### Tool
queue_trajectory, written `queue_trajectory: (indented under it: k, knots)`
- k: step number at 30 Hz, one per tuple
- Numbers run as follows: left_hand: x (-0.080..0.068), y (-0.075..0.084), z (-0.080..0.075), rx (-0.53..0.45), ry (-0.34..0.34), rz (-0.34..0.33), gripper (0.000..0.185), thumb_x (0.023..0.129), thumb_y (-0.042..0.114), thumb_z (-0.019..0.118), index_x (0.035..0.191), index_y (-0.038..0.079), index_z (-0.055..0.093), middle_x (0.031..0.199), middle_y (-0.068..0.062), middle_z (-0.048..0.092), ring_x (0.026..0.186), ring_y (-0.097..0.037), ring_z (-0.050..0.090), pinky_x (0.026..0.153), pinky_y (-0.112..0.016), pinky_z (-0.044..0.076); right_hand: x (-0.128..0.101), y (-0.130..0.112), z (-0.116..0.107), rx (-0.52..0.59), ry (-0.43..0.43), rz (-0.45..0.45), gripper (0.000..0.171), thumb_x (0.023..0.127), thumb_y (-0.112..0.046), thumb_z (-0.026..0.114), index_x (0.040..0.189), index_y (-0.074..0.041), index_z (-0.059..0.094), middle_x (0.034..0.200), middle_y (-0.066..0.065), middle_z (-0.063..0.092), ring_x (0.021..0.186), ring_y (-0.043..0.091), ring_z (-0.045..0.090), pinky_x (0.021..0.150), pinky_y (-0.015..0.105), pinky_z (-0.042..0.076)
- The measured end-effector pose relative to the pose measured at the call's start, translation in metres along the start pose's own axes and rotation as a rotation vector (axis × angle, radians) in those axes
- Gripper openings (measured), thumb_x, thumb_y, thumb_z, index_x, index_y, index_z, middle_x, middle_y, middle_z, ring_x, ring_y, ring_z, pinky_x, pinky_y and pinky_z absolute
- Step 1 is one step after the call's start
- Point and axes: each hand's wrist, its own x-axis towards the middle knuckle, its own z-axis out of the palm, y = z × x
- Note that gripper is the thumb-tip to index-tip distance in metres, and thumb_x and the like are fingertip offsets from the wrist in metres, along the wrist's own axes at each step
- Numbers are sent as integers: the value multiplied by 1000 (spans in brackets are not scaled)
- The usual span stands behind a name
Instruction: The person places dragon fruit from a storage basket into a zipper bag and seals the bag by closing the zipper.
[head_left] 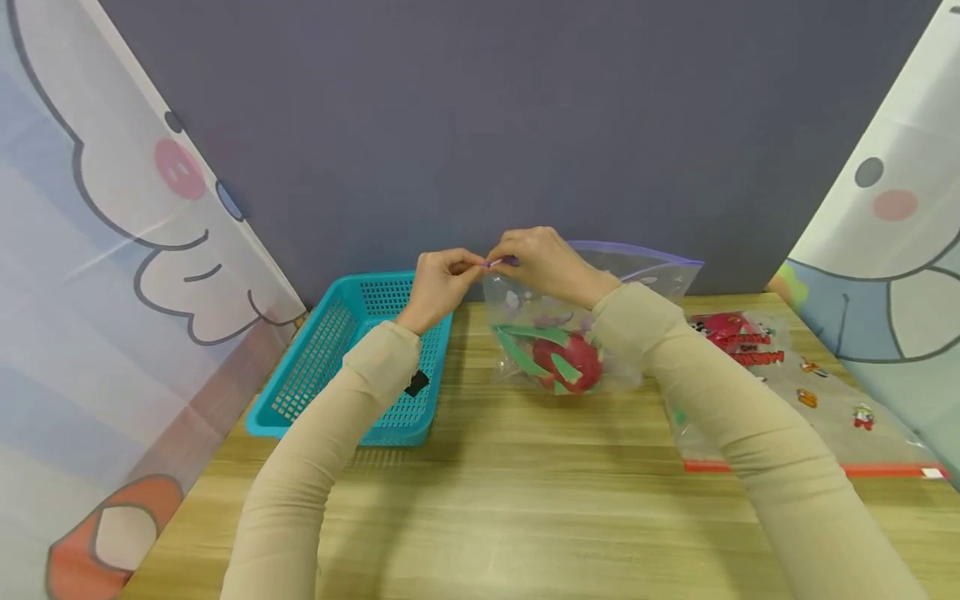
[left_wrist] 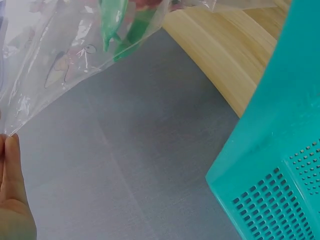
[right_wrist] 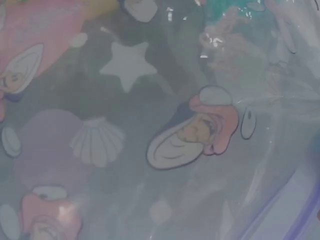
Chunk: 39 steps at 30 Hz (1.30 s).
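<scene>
A clear zip bag [head_left: 517, 304] with a purple zip strip [head_left: 637, 250] hangs upright above the wooden table. Inside its lower part lies a red dragon fruit [head_left: 577, 367] with green leafy scales. My left hand [head_left: 437, 287] pinches the bag's left top corner between thumb and finger. Right beside it, my right hand [head_left: 546, 262] pinches the zip at the same corner. Towards the right end the bag's mouth stands apart. In the left wrist view, fingertips [left_wrist: 14, 165] hold the bag's corner. Printed shells and a star on the bag film [right_wrist: 125, 125] fill the right wrist view.
A turquoise plastic basket [head_left: 345, 287] stands at the left, with a small black piece [head_left: 417, 383] in it. At the right lies another clear bag [head_left: 832, 417] with a red zip and something red inside. A grey wall [head_left: 480, 125] rises behind the table [head_left: 525, 500].
</scene>
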Motion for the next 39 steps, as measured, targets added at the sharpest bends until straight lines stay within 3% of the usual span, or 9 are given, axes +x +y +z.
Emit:
queue_trajectory:
  k: [11, 15, 24, 28, 31, 39]
  knots:
    - [-6, -4, -1, -73, 16, -113, 13, 86, 15, 64, 90, 6, 72, 89, -12, 71, 83, -20, 68, 76, -32, 54, -17, 10, -7, -21, 8, 50, 13, 79, -6, 70, 91, 1, 71, 82, 9, 67, 67, 20, 64, 60, 30, 53]
    - [-5, -4, -1, -94, 21, -117, 14, 85, 15, 65, 91, 4, 71, 89, -13, 71, 84, -25, 68, 76, -33, 54, -22, 15, -10, 23, 41, 44, 12, 79, -5, 70, 89, 0, 72, 80, 9, 67, 65, 19, 63, 58, 29, 51]
    - [-4, -3, -1, -71, -6, -110, 14, 86, 15, 63, 92, 5, 72, 92, -14, 71, 88, -28, 67, 78, -34, 54, -28, 23, -18, 162, 43, 134, 11, 76, -4, 72, 87, 0, 73, 76, 7, 69, 60, 13, 61, 54, 22, 49]
    - [-11, 13, -5, -59, -6, -122, 14, 87, 10, 62, 94, 1, 70, 94, -17, 70, 90, -30, 66, 80, -37, 53, -28, 25, -18, 194, 39, 138, 10, 77, -4, 72, 85, 2, 73, 75, 9, 69, 58, 12, 60, 51, 19, 47]
    - [-15, 23, -8, -36, -7, -117, 15, 87, 8, 61, 95, -1, 70, 94, -18, 69, 90, -30, 66, 80, -36, 53, -30, 24, -19, 178, 23, 151, 10, 78, -6, 71, 85, 1, 73, 76, 8, 69, 58, 12, 60, 50, 20, 47]
    - [-16, 22, -10, -37, -15, -128, 16, 88, 7, 60, 97, -3, 69, 96, -20, 68, 91, -30, 65, 76, -33, 52, -37, 28, -20, 89, 35, 99, 10, 77, -6, 72, 86, -2, 74, 75, 5, 69, 58, 12, 60, 51, 20, 45]
